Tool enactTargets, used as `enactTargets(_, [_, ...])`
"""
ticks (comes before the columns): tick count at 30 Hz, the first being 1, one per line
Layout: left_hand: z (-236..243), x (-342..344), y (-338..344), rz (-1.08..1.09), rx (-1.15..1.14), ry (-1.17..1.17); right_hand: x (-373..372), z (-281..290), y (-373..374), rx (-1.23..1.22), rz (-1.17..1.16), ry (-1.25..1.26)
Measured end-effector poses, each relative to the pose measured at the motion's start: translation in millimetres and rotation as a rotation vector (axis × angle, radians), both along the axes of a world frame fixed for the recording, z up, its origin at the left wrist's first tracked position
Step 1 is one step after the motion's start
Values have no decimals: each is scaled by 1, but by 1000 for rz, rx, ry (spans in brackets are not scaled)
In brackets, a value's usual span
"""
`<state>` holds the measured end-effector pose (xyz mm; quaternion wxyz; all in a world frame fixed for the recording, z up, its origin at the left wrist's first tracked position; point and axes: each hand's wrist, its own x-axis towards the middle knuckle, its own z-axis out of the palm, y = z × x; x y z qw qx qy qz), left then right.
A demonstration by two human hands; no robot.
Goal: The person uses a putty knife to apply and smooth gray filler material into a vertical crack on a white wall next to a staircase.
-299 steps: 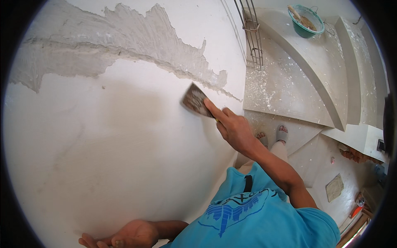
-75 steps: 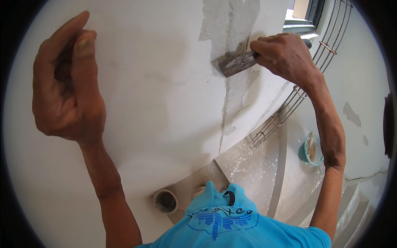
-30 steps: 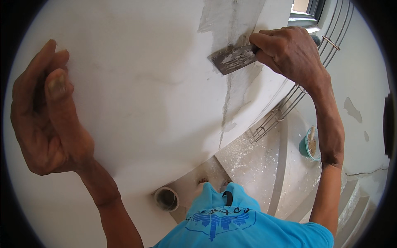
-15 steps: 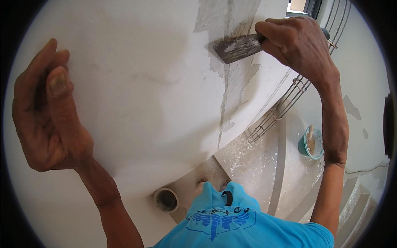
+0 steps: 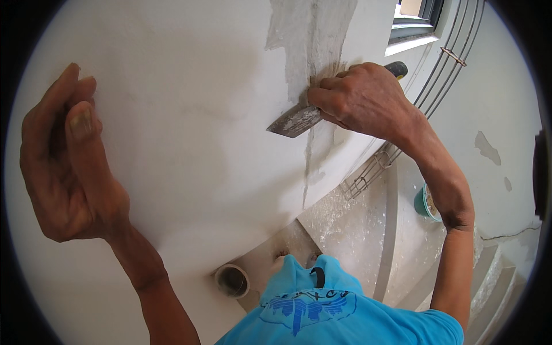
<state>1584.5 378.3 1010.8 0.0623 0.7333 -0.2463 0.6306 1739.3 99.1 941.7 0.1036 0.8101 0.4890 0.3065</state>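
Observation:
My right hand (image 5: 368,103) is closed around a putty knife (image 5: 294,122), its dark handle end poking out past the fist. The metal blade, smeared with pale residue, lies against the white wall (image 5: 172,115) at the left edge of a stripped grey strip (image 5: 299,63). A dark crack (image 5: 308,161) runs down the wall below the blade. Off to the left, my left hand (image 5: 75,167) is raised beside the wall, its fingers stretched upward and slightly bent, holding nothing. Whether its far side touches the wall cannot be made out.
Tied metal rods (image 5: 428,95) slant down on the right, below a dark-framed window (image 5: 417,26). A teal bucket (image 5: 424,204) is partly hidden by my right forearm. Another bucket (image 5: 232,280) stands by the wall near my feet. White flakes litter the stepped floor (image 5: 339,230).
My right hand has moved down and left along the wall with the putty knife, its blade now lower. More of the window shows. My left hand has barely shifted.

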Motion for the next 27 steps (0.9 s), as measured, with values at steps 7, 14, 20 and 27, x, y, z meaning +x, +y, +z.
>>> enactTargets(7, [-1, 0, 2, 152, 108, -27, 9, 42, -49, 157, 33, -197])
enactTargets(14, [4, -2, 7, 23, 38, 34, 6, 19, -39, 159, -50, -101])
enactTargets(20, [7, -3, 1, 36, 43, 15, 13, 14, -38, 155, -41, -183])
enactTargets(27, [2, -1, 9, -6, 50, 49, 0, 29, -43, 126, -112, -130])
